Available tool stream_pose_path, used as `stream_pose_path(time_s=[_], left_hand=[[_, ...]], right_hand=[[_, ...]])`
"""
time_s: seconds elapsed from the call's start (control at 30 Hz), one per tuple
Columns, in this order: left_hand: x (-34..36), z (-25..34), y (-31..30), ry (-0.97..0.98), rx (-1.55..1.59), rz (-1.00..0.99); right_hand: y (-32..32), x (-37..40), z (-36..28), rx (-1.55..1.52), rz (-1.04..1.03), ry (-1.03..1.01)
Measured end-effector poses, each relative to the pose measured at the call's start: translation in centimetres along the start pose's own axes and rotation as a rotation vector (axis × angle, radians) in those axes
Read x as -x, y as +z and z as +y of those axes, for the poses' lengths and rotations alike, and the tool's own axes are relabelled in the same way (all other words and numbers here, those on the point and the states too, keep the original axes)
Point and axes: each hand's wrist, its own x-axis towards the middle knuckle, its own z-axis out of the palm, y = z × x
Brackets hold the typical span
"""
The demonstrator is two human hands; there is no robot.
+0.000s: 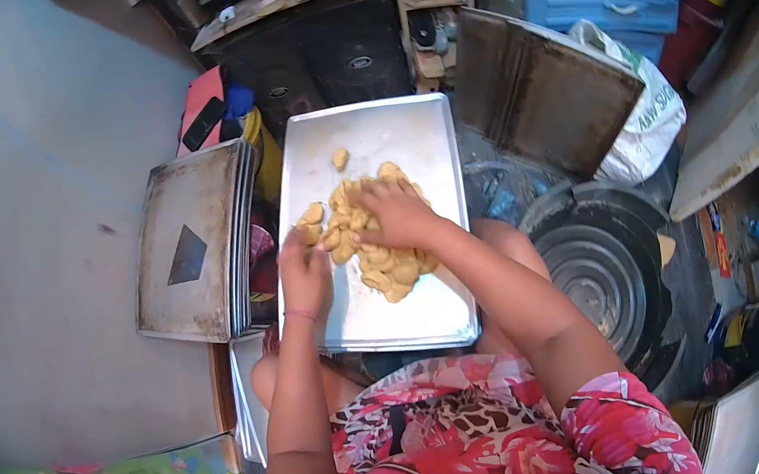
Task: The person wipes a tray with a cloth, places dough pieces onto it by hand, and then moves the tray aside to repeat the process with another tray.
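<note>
Head view: we look down at a shiny rectangular metal tray bearing a central heap of yellow-brown, dough-like lumps, one small lump apart toward twelve o'clock. Our right hand lies open across the heap, fingers spread. Our left hand touches lumps toward nine o'clock; we cannot tell whether it grips any.

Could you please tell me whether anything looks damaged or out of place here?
Yes: right of the tray, the black tub looks broken, its edge jagged. One dough piece also sits apart from the pile.
</note>
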Motion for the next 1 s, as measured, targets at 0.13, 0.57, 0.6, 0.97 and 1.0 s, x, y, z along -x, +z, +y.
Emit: stream_pose_path(time_s=[0.13,0.57,0.6,0.97,1.0], left_hand=[[-0.3,-1.8,1.4,-0.066,0.218,-0.067],[-14.9,-4.5,3.8,-0.002,0.128,-0.219],[-16.0,-4.5,4.1,-0.012,0.128,-0.214],[-21.1,-5.5,6.2,0.164,0.043,-0.177],[-21.2,-5.4,6.2,0.165,0.042,-0.176]], right_hand=[[-3.0,-5.0,0.3,-0.002,-0.84,0.075],[4.1,-9.3,4.2,-0.322,-0.911,-0.082],[3.8,-10.3,5.0,-0.384,-0.855,-0.017],[5.1,-14.2,10.4,-0.18,-0.447,0.043],[4.7,-13.9,10.9,-0.295,-0.445,0.156]])
